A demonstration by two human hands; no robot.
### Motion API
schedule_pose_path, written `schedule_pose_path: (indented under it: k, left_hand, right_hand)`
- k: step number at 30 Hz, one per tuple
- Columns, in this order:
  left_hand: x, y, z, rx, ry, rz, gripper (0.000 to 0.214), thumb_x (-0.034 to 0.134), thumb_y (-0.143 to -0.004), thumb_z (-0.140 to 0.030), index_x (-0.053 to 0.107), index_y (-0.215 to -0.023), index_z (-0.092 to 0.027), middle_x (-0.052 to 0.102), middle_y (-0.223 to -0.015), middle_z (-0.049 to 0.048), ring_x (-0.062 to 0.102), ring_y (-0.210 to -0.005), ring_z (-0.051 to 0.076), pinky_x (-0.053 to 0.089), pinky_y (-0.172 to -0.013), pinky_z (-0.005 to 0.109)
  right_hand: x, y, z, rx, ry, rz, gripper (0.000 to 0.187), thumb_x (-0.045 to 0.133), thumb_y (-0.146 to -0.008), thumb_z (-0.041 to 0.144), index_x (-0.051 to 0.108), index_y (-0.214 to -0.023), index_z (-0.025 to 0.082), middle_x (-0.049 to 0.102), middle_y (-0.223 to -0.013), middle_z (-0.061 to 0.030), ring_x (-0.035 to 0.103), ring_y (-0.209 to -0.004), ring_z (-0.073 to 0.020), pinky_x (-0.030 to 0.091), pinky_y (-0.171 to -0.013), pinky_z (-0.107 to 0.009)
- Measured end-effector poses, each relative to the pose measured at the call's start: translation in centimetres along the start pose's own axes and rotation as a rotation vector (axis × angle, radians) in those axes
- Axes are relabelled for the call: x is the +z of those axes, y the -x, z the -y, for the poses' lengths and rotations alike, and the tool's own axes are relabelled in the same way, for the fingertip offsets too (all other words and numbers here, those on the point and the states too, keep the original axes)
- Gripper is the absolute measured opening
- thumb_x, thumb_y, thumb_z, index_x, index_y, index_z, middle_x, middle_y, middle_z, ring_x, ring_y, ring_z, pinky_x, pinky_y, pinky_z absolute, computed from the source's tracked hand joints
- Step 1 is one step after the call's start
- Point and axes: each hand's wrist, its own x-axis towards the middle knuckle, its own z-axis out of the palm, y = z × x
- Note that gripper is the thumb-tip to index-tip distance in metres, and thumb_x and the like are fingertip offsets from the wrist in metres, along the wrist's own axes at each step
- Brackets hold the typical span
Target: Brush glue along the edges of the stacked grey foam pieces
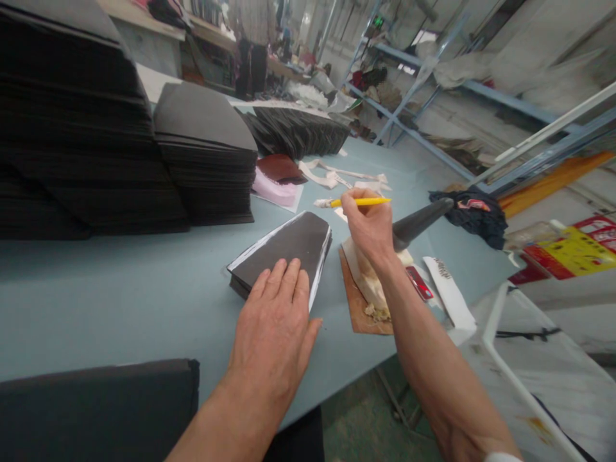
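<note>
My left hand (275,324) lies flat, fingers stretched out, on the near end of a small stack of dark trapezoid-cut sheets (289,247) with white-marked edges. My right hand (368,221) is closed around a yellow pencil-like brush (359,202) with a whitish tip pointing left, held above the table beside the stack. Under my right wrist sits a pale lump of glue or wax (368,282) on a brown board (359,308).
Tall piles of black cut sheets (206,154) stand at left on the light blue table (120,289); another fanned pile (298,131) lies farther back. A dark cone-shaped tool (418,221), white strip (450,292), red item (419,283) and dark cloth (474,215) lie right. Blue shelving stands beyond.
</note>
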Motion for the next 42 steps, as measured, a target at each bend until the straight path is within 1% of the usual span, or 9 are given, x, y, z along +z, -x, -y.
schedule_pose_path:
  k: [6,10,13,16,18,20,27,35,42]
  left_hand:
    - [-1.4,-0.8,-0.1,-0.054,0.043,0.150,0.063,0.069,-0.100,-0.042,0.062,-0.152,-0.008,0.052,-0.167,0.0171,0.051,-0.155,0.042,0.047,-0.128,0.063]
    - [-2.7,-1.4,0.7,-0.075,0.066,0.191,0.055,0.061,-0.105,-0.046,0.065,-0.150,-0.015,0.057,-0.165,0.0101,0.048,-0.156,0.042,0.045,-0.128,0.065]
    - [-3.4,-1.7,2.4,0.006,0.061,0.244,0.056,0.065,-0.102,-0.049,0.068,-0.147,-0.015,0.059,-0.163,0.0111,0.050,-0.155,0.041,0.047,-0.127,0.060]
    - [-3.7,-2.0,4.4,0.120,0.055,0.319,0.079,0.082,-0.088,-0.051,0.059,-0.155,-0.016,0.051,-0.169,0.0147,0.049,-0.156,0.041,0.047,-0.127,0.057]
    - [-3.8,-2.2,5.6,0.166,0.071,0.336,0.082,0.083,-0.086,-0.048,0.057,-0.157,-0.017,0.048,-0.171,0.0162,0.049,-0.156,0.040,0.047,-0.127,0.056]
    - [-3.8,-2.5,6.6,0.200,0.105,0.339,0.075,0.079,-0.088,-0.046,0.059,-0.154,-0.016,0.050,-0.170,0.0173,0.050,-0.155,0.039,0.046,-0.128,0.056]
    - [-4.0,-3.9,8.8,0.252,0.253,0.368,0.062,0.066,-0.093,-0.054,0.068,-0.143,-0.019,0.058,-0.163,0.0141,0.058,-0.147,0.036,0.044,-0.130,0.053]
    - [-4.9,-5.4,10.1,0.310,0.229,0.406,0.058,0.060,-0.097,-0.067,0.074,-0.135,-0.025,0.068,-0.152,0.0087,0.067,-0.137,0.032,0.048,-0.125,0.050]
    - [-5.3,-6.9,10.6,0.377,0.260,0.427,0.058,0.062,-0.096,-0.072,0.076,-0.131,-0.028,0.072,-0.142,0.0069,0.068,-0.131,0.031,0.054,-0.117,0.047]
  right_hand:
    - [-0.8,3.0,1.5,0.062,-0.260,-0.059,0.021,0.075,-0.090,0.041,0.070,-0.087,0.021,0.064,-0.066,0.0057,0.052,-0.055,-0.0090,0.040,-0.053,-0.025]
    - [-2.2,5.6,3.1,0.123,-0.343,-0.083,0.027,0.079,-0.086,0.046,0.070,-0.086,0.020,0.068,-0.066,0.0035,0.055,-0.052,-0.0089,0.045,-0.050,-0.025]
    - [-3.6,7.6,3.9,0.139,-0.380,-0.106,0.027,0.078,-0.087,0.046,0.070,-0.085,0.020,0.069,-0.067,0.0029,0.058,-0.052,-0.0087,0.049,-0.051,-0.024]
    - [-4.8,9.4,4.3,0.131,-0.425,-0.140,0.025,0.077,-0.089,0.045,0.069,-0.085,0.021,0.070,-0.066,0.0034,0.059,-0.053,-0.0088,0.050,-0.051,-0.023]
    - [-5.3,10.6,4.3,0.128,-0.443,-0.151,0.024,0.075,-0.090,0.045,0.069,-0.086,0.022,0.071,-0.066,0.0036,0.061,-0.053,-0.0093,0.051,-0.051,-0.023]
    - [-5.7,11.7,4.4,0.128,-0.471,-0.157,0.023,0.074,-0.092,0.045,0.068,-0.087,0.023,0.072,-0.066,0.0040,0.062,-0.054,-0.0096,0.052,-0.052,-0.023]
    - [-6.2,14.7,4.1,0.178,-0.591,-0.154,0.020,0.076,-0.092,0.040,0.070,-0.083,0.022,0.070,-0.063,0.0057,0.060,-0.050,-0.0078,0.050,-0.048,-0.019]
    - [-6.4,17.0,2.4,0.285,-0.656,-0.133,0.024,0.077,-0.094,0.044,0.069,-0.087,0.022,0.068,-0.064,0.0060,0.061,-0.052,-0.0088,0.052,-0.051,-0.020]
    - [-6.4,18.5,2.2,0.355,-0.662,-0.117,0.025,0.077,-0.095,0.045,0.071,-0.087,0.022,0.069,-0.065,0.0053,0.061,-0.053,-0.0090,0.053,-0.052,-0.020]
